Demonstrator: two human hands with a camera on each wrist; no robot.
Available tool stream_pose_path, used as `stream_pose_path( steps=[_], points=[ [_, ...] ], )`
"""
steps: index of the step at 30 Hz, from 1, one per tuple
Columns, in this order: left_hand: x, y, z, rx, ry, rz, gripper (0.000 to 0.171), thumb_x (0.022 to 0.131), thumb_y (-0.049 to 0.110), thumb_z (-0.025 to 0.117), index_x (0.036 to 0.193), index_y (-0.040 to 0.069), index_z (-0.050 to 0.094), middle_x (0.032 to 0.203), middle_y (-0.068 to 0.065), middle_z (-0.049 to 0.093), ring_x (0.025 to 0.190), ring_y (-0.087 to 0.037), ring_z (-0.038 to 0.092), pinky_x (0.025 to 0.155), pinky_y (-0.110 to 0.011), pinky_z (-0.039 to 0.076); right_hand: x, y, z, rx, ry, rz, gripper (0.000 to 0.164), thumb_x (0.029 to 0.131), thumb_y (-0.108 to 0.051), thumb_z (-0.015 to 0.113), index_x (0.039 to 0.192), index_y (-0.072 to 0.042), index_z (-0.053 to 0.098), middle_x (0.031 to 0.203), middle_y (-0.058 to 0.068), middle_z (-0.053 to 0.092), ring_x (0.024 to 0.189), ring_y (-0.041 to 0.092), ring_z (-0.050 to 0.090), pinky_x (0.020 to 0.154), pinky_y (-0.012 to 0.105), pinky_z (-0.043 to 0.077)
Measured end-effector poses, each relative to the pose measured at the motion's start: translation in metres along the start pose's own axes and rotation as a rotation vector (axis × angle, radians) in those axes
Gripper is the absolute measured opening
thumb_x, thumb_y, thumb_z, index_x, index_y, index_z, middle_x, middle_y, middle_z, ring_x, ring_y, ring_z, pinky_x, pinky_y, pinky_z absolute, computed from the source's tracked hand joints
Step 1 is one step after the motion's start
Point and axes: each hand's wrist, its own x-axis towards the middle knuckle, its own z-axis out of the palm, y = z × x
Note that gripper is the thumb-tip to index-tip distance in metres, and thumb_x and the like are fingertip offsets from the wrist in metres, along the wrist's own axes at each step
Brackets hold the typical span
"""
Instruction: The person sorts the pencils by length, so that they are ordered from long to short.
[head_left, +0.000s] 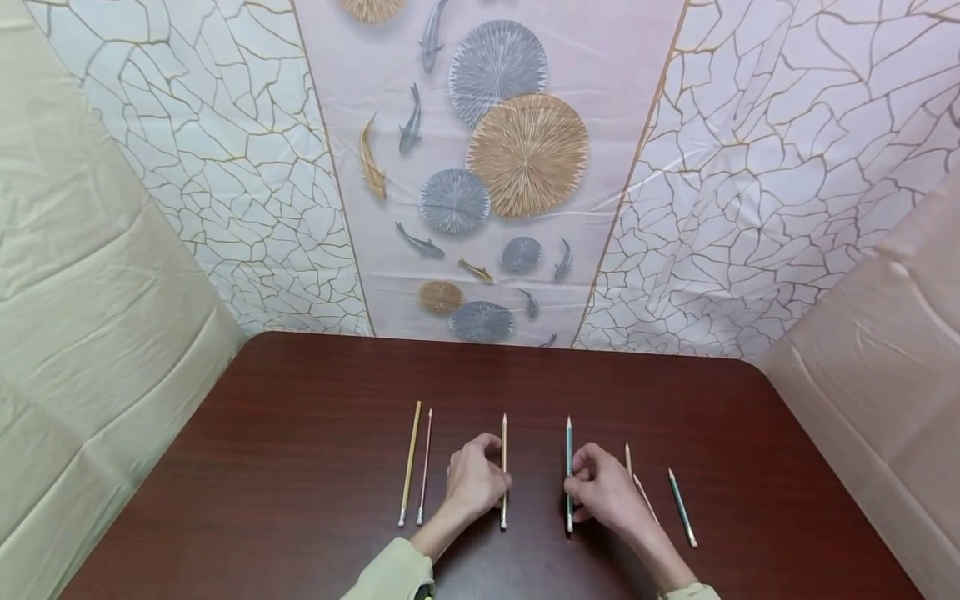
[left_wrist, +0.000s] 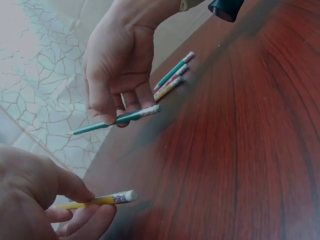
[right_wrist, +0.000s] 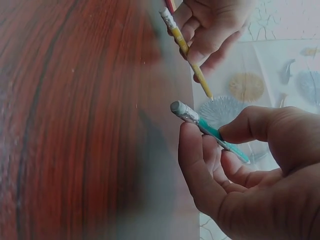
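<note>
My left hand [head_left: 474, 481] pinches a yellow pencil [head_left: 504, 442] between thumb and fingers, its point facing the back of the table and its white eraser toward me. To its right, my right hand [head_left: 606, 492] pinches a teal-green pencil [head_left: 569, 440] the same way. The two pencils stand roughly parallel, with a gap between them. In the left wrist view, the thumb presses the yellow pencil [left_wrist: 102, 200] near its metal band. The right wrist view has the green pencil [right_wrist: 209, 128] between thumb and fingertips, its eraser end sticking out.
Left of my hands, another yellow pencil [head_left: 410, 462] and a pinkish-red pencil [head_left: 425, 467] lie side by side on the dark brown table [head_left: 315, 392]. Right of them lie a yellow pencil [head_left: 627, 455], a red pencil [head_left: 645, 497] partly behind my right hand, and a green pencil [head_left: 682, 507]. Patterned cloth [head_left: 525, 250] hangs behind.
</note>
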Motion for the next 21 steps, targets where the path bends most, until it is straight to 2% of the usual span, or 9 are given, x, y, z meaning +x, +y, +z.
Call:
stream_pose_path(
  steps=[9,13,21],
  points=[
    [-0.001,-0.011,-0.01,0.061,0.039,0.026,0.041,0.063,-0.001,0.074,0.103,0.005,0.069,0.061,0.008,0.065,0.065,-0.018,0.065,0.066,-0.042,0.051,0.0,-0.001,0.009,0.026,-0.01,0.0,0.023,0.072,0.011,0.057,0.09,-0.001,0.05,0.069,0.007,0.057,0.051,0.022,0.06,0.047,0.04,0.055],
    [-0.001,-0.016,-0.017,0.069,0.051,0.02,0.041,0.063,-0.001,0.074,0.103,0.005,0.069,0.061,0.007,0.065,0.065,-0.018,0.066,0.063,-0.04,0.051,0.001,-0.003,0.012,0.017,-0.003,-0.005,0.023,0.071,0.011,0.058,0.089,-0.001,0.05,0.068,0.007,0.057,0.052,0.022,0.061,0.047,0.04,0.055],
    [0.001,-0.02,-0.029,0.099,0.079,0.021,0.042,0.063,-0.002,0.074,0.105,0.005,0.069,0.062,0.005,0.066,0.068,-0.021,0.066,0.068,-0.044,0.051,0.004,-0.008,0.017,-0.002,-0.001,-0.022,0.023,0.07,0.01,0.058,0.088,-0.002,0.051,0.068,0.006,0.058,0.05,0.022,0.062,0.046,0.039,0.055]
  ],
)
